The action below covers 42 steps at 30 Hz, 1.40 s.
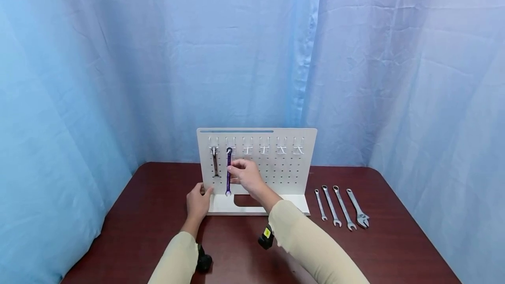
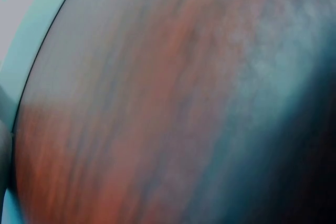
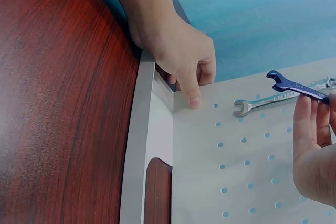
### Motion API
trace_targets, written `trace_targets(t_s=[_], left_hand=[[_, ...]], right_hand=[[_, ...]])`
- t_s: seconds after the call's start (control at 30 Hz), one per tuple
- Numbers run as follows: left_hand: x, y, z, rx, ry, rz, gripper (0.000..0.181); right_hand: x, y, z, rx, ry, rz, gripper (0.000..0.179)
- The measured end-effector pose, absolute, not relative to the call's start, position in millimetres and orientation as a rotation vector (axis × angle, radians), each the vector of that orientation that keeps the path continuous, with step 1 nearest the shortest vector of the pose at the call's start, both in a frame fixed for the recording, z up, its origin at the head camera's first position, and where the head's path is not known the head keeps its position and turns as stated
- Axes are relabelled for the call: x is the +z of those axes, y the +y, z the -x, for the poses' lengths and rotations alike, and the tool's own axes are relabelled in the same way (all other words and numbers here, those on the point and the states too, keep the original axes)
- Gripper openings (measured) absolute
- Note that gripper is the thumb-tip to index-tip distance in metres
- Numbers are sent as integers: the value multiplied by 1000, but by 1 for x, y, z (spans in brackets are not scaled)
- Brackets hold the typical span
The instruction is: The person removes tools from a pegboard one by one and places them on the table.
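A white pegboard stand (image 1: 272, 183) stands upright on the table. My right hand (image 1: 248, 176) pinches a purple-blue combination wrench (image 1: 228, 179) by its shank, upright before the board. Its ring end is up at the second hook from the left, and its open end (image 3: 278, 80) points down. One silver wrench (image 1: 215, 163) hangs from the leftmost hook beside it. My left hand (image 1: 198, 203) grips the board's lower left edge, with the thumb (image 3: 193, 95) on the front face and the other fingers partly hidden behind. The left wrist view is a close blur.
To the right of the stand, three silver combination wrenches (image 1: 331, 206) and an adjustable wrench (image 1: 357, 208) lie side by side on the dark red wooden table (image 1: 130, 231). More white hooks (image 1: 281, 149) run along the board's upper part. Blue curtains (image 1: 236, 56) enclose the table.
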<state>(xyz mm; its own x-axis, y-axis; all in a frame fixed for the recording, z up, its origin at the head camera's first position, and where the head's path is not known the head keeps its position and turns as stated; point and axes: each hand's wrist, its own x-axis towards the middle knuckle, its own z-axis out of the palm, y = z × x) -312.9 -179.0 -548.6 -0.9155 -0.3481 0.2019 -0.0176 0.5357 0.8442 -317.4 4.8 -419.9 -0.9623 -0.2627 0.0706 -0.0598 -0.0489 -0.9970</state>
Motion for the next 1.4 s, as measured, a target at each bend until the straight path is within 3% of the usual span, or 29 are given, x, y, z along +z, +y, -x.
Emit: trace_targets(t_s=[1.23,1.4], left_hand=[[-547,-180,313,-1346,-2439,-285,38],[-549,-180,312,-1335,-2446,-295,39]], right_hand=[[-405,4,295,-2123,2038,423,28],[-396,4,289,-2153,1925,356,18]])
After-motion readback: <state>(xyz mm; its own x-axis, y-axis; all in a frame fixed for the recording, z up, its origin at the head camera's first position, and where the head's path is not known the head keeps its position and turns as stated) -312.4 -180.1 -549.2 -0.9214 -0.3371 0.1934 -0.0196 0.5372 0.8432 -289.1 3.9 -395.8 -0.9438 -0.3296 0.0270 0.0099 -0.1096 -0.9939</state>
